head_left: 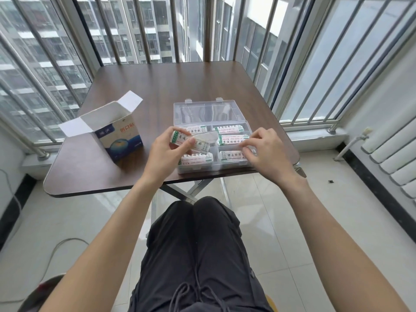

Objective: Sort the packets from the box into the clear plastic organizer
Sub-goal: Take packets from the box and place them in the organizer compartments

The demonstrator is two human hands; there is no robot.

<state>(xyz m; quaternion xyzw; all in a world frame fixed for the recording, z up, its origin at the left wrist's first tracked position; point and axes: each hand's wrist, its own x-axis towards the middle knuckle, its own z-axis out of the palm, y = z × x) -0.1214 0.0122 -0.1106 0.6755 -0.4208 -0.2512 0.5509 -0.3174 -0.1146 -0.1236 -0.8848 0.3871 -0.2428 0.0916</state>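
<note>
Head view: left hand (165, 152) is up over the near-left part of the clear plastic organizer (245, 166), fingers and thumb curled round a stack of packets (191, 141); stack tilted, its far end pointing toward the right hand, white w/ green edging and dark print; can't tell how many are in the stack.

Right hand (264, 152) just right of the left, the two close but not touching; its fingers are bent down into the organizer's near-right compartment, tips on a packet lying there (229, 154); whether it pinches that packet or only presses on it I can't tell.

Organizer sits under both hands on the dark wood table (157, 86), near the table's front edge; its clear lid (207, 112) lies flat open beyond the hands; packets lie in compartments past the fingers of both hands and under the left hand too, e.g. one in the far-right compartment (228, 129); exact count of compartments hidden by the hands.

Box (122, 140) stands upright to the left of the left hand, apart from it and from the organizer; blue and cream front, top flaps open; inside not visible.

Below the hands: the person's lap in dark trousers (198, 255); pale floor tiles (304, 221) either side.
</note>
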